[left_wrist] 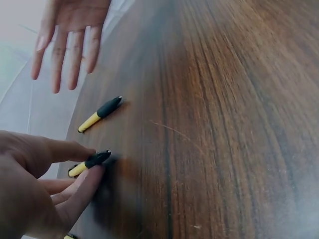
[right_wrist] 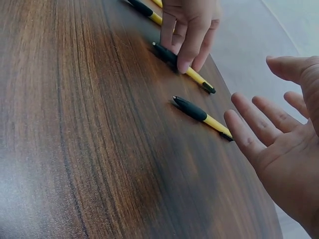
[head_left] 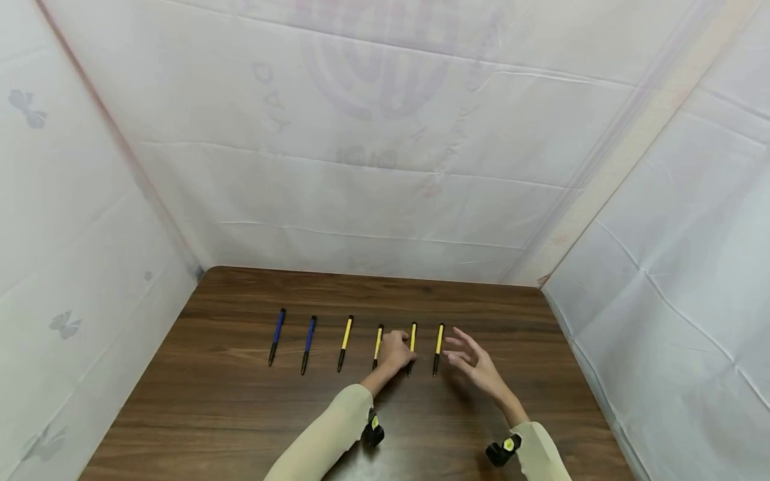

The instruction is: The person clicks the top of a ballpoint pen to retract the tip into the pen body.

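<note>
The yellow pen [head_left: 412,347] under my left hand [head_left: 395,351] lies on the brown table [head_left: 240,401], second from the right in a row of six pens; my fingers [right_wrist: 185,47] curl down onto its black front part, fingertips touching the barrel and pinning it against the wood; whether the thumb closes under it I cannot tell. In the left wrist view the black tip of this pen [left_wrist: 90,162] pokes out between my thumb and forefinger [left_wrist: 82,191].

Just to its right lies the last yellow pen [head_left: 438,347], untouched; my right hand [head_left: 475,361] hovers near it, fingers [right_wrist: 249,134] straight and spread, palm turned toward the row, holding nothing. In the right wrist view that pen [right_wrist: 202,115] lies free on the wood just ahead of my fingertips, apart from them.

To the left of my left hand comes another yellow pen [head_left: 377,345], partly hidden by my knuckles; then a yellow pen [head_left: 345,342] lying clear; then two blue pens [head_left: 309,344] [head_left: 277,336] at the left end; all lie roughly parallel, black tips toward me, with gaps between them.

The row sits about midway across the table; bare wood runs in front of it toward my sleeves [head_left: 325,441] and behind it to the far edge; white sheeting [head_left: 385,133] walls the table at the back and on both sides; the right edge of the table is well apart from my right hand.
</note>
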